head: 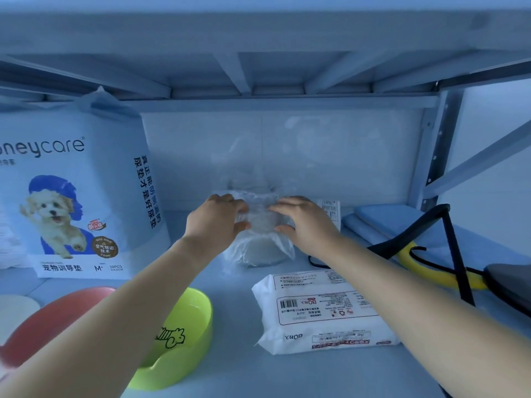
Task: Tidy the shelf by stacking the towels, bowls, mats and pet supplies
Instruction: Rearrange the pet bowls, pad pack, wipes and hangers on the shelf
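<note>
Green bowl (195, 326) and wipes pack (324, 311) lie nearest; beyond, left grip (218, 222) and right grip (304, 222) pinch the plastic-wrapped bundle (258, 254) mid-shelf. Probably gathering it for stacking; next calls for lifting cleanly.

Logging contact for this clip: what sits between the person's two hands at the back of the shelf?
A clear plastic-wrapped bundle lies there; the left hand and right hand hold its two sides. The head view shows it.
</note>
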Demonstrator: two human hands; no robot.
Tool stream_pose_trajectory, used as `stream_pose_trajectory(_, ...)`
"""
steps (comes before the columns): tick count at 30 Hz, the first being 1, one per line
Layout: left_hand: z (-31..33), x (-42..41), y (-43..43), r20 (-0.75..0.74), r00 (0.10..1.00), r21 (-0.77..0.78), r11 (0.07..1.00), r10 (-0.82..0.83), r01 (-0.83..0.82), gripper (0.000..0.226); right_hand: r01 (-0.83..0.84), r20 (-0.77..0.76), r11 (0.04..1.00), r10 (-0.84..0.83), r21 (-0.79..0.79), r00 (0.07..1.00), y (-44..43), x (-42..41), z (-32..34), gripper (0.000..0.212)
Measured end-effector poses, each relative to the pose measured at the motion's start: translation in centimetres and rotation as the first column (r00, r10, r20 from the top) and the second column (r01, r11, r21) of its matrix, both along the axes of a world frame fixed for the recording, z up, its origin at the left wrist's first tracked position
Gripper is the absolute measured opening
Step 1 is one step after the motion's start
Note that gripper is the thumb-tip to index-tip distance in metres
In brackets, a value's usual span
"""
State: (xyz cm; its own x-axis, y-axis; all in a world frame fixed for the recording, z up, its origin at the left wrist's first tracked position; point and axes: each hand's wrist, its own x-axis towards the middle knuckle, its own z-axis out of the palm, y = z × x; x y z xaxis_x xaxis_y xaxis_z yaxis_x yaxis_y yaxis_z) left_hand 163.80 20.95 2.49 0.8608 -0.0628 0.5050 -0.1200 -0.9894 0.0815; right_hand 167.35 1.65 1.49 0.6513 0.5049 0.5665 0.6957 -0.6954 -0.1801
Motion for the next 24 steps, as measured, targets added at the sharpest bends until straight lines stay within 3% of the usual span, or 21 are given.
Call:
stream_pose_trajectory(6, 0.3, 0.2, 1.9, -0.058, 0.998, -0.041, 0.999, 0.015, -0.017, 0.035, -0.064, 0.058, 0.998, 0.063, -0.001, 0.996, 1.4, -0.2, -0.5, 0.044)
stream_pose_trajectory(12, -0.1, -0.1, 2.0, -0.032, 0.999, -0.04, 0.999, -0.022, 0.021, 0.037, -0.116, -0.017, 0.993, 0.117, 0.023, 0.993, 0.0, 0.1, -0.1, 0.044)
stream_pose_trajectory(17, -0.4, -1.8, 1.5, 0.01, 0.999, -0.087, 0.995, -0.038, 0.039, 0.041, -0.131, 0.058, 0.988, 0.127, 0.087, 0.99, -3.7, -0.6, 0.5, 0.042)
stream_pose_trajectory(24, -0.6, -5.3, -2.3, 0.087, 0.989, -0.1, 0.986, -0.123, 0.132, 0.05, -0.138, -0.055, 0.989, 0.136, -0.047, 0.989, -7.7, -2.3, -1.7, 0.04)
